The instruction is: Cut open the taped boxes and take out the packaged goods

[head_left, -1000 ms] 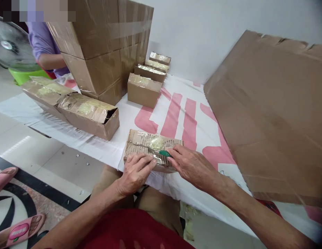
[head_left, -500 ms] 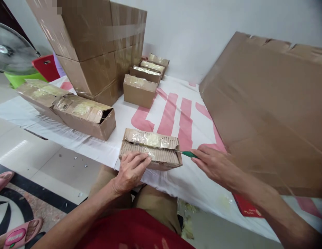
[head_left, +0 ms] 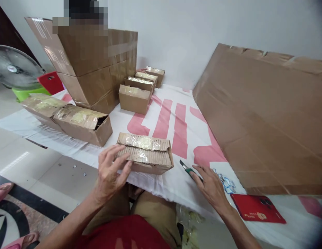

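A small cardboard box, with ragged corrugated top flaps and clear tape, lies near the table's front edge. Its top has a gap along the middle. My left hand is at the box's left end, fingers apart, the fingertips over its near corner; whether they touch it I cannot tell. To the right of the box, a green-handled utility knife lies on the cloth with its blade out. My right hand is over the knife's handle, its fingers stretched out and loose around it.
Two taped boxes stand end to end at left, and several small boxes line up behind. Large stacked cartons and a big cardboard sheet flank the white-and-pink cloth. A red phone lies at right, near blue-edged scraps.
The knife has left the box's right end and is now down on the cloth, my right hand loosened. My left hand has lifted off the box top toward its left end.
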